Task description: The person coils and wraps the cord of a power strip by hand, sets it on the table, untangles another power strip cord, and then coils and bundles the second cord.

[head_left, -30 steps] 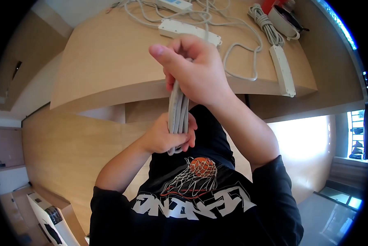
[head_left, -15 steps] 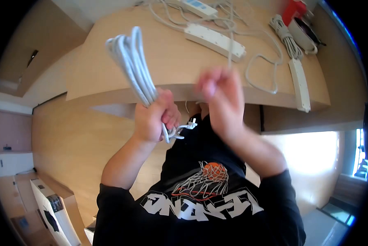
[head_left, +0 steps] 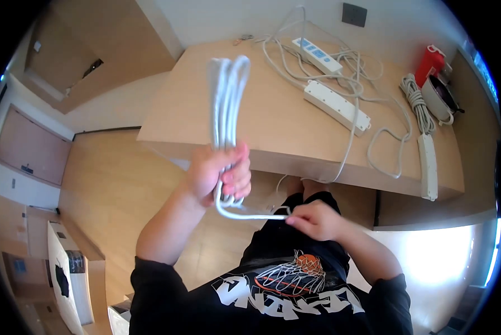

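Observation:
My left hand (head_left: 220, 176) is wrapped round a folded bundle of white cable (head_left: 226, 106), whose long loops stand upright above the fist. From the bottom of the bundle a free stretch of cable (head_left: 250, 216) runs to the right. My right hand (head_left: 317, 220) grips that stretch in closed fingers, in front of my lap. The plug at the cable's end cannot be made out now. Beyond my hands, a white power strip (head_left: 337, 106) lies on the wooden desk (head_left: 189, 106) among loose tangled cord.
A second power strip (head_left: 317, 56) with blue sockets lies farther back. To the right are a strip (head_left: 427, 167) with its coiled cord (head_left: 418, 103), a white pouch (head_left: 439, 99) and a red object (head_left: 430, 64). Loose cord hangs over the desk's front edge.
My right hand has come down from above the desk edge and now grips the cable end. The bundle in my left hand has turned more upright. The camera view has shifted.

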A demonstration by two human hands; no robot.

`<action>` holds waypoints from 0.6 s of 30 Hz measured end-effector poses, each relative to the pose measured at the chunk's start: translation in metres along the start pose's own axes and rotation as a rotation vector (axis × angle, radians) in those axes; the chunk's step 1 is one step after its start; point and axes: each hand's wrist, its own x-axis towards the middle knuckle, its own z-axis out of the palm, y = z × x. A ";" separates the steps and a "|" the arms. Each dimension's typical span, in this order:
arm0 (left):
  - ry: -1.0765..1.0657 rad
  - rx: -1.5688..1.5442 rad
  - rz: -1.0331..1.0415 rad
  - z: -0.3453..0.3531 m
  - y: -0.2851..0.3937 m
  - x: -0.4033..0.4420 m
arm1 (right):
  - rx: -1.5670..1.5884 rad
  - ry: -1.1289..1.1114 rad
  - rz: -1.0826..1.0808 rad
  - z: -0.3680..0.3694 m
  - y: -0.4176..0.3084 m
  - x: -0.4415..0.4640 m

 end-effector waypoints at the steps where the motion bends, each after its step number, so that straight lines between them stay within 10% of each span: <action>1: -0.044 0.026 -0.071 -0.001 -0.004 -0.004 | -0.076 0.082 0.035 -0.016 -0.011 -0.003; 9: -0.110 0.176 -0.345 0.009 -0.066 -0.008 | -0.469 0.219 -0.109 -0.075 -0.057 0.000; 18: -0.180 0.033 -0.606 0.006 -0.099 -0.017 | -0.784 0.194 -0.765 -0.096 -0.042 0.003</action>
